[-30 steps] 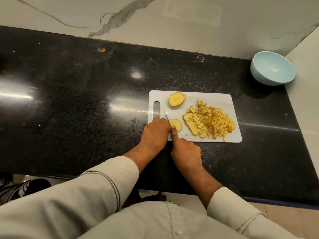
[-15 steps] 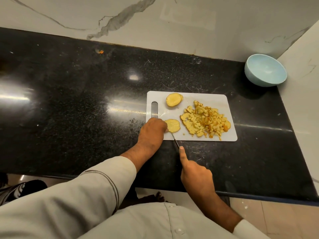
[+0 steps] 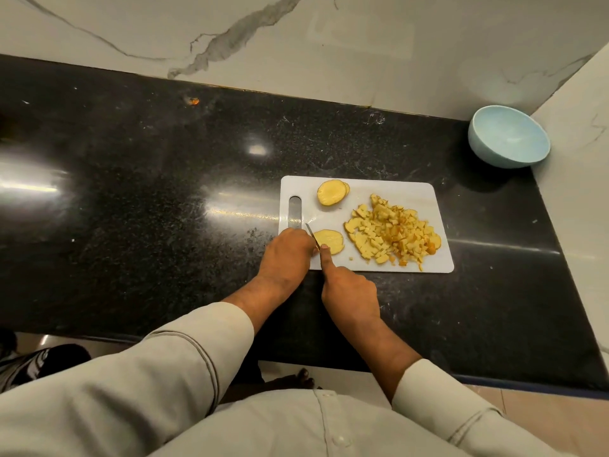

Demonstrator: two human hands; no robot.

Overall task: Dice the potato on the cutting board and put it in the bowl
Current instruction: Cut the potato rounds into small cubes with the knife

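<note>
A white cutting board [image 3: 408, 192] lies on the black counter. Its right half holds a heap of diced potato [image 3: 392, 234]. A stack of potato slices [image 3: 331, 192] lies near the board's far left. Another potato slice [image 3: 331, 240] lies at the near left edge. My left hand [image 3: 286, 255] presses down on its left side. My right hand [image 3: 347, 288] grips a knife [image 3: 311, 233], index finger stretched along the blade, which lies across that slice. A pale blue bowl [image 3: 509, 136] stands empty at the far right corner.
The black stone counter [image 3: 148, 199] stretches wide to the left of the board. A marble wall rises behind it and another at the right, next to the bowl. The counter's front edge runs under my forearms.
My right hand drew the knife back toward me off the board, then pushed it forward again onto the near slice. My left hand stayed on the slice.
</note>
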